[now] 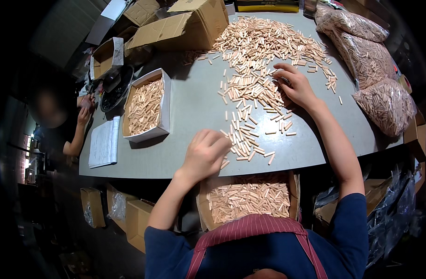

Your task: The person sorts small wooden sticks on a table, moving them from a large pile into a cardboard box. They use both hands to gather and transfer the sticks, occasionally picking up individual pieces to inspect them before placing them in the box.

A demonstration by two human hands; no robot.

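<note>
A large pile of short wooden dowels (269,42) spreads over the grey table (189,100) and thins out toward me. My right hand (294,86) is over the middle of the pile, its fingers bent but apart, with nothing visible in them. At the pile's near left end is my left hand (206,152). Its fingers are curled together beside loose dowels (243,139); the fingertips are hidden, so whatever they hold cannot be made out. Below the table edge, against my apron, sits a cardboard box (294,195) full of dowels.
Left on the table stand a white box (165,104) of dowels and a folded paper (101,144). An open carton (201,28) is behind. Clear bags of dowels (385,104) line the right side. Another person's arm (78,135) shows at far left. Small boxes (138,221) lie below.
</note>
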